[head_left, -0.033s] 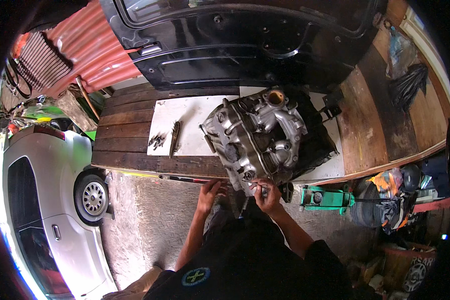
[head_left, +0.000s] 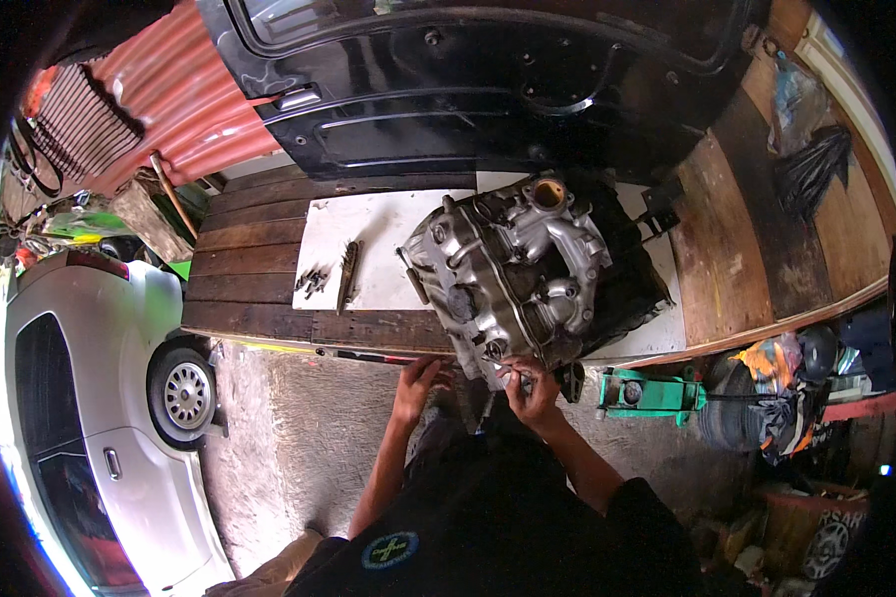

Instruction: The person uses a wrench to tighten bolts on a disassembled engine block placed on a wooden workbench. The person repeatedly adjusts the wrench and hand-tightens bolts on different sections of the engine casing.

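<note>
Engine (head_left: pixel 503 264): lying on surface (head_left: pixel 249 284), near edge, apparently for easy reach | Right hand (head_left: pixel 533 393): you're pinching narrowly at its near end, contents unclear | Left hand (head_left: pixel 416 391): hovering beside, grip indiscernible.

We are looking at a wooden bench (head_left: pixel 249 259). Left of the bench, a silver car (head_left: pixel 129 368) is standing. Beyond the bench's far left corner, we are seeing a red corrugated sheet (head_left: pixel 184 95); behind the bench, a black vehicle panel (head_left: pixel 398 114). By its front right edge, a green floor jack (head_left: pixel 657 395) is sitting, and toward its right end we are noticing a black plastic bag (head_left: pixel 814 177).
</note>
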Demonstrator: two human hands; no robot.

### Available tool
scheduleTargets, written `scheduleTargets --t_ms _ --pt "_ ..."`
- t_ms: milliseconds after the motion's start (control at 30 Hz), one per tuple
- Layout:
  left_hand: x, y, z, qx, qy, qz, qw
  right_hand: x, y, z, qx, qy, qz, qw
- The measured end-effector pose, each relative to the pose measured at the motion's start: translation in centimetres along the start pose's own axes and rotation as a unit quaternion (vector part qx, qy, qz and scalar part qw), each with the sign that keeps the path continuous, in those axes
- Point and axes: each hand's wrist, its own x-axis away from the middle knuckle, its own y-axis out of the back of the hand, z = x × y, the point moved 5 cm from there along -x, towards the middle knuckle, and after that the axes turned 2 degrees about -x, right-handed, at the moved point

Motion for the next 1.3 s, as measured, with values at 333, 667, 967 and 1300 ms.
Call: scheduleTargets --t_ms 333,667,967,1300 --pt "-1.2 -0.3 -0.4 -0.057 0.007 0.032 0.998 0.3 -0.5 2.0 0.104 0.068 -0.027 0.992" --pt "-1.9 -0.3 -0.4 -0.064 -0.001 0.063 0.996 0.1 -1.5 0.7 -0.013 -0.021 -0.080 0.996" --pt "-2.0 0.1 0.8 -0.119 -0.010 0.091 0.989 0.6 -1.7 0.5 0.006 0.065 -0.073 0.995" --pt "-2.3 -0.1 0.3 -0.120 -0.006 0.095 0.988 0.3 -0.3 0.9 0.022 -0.054 -0.053 0.997"
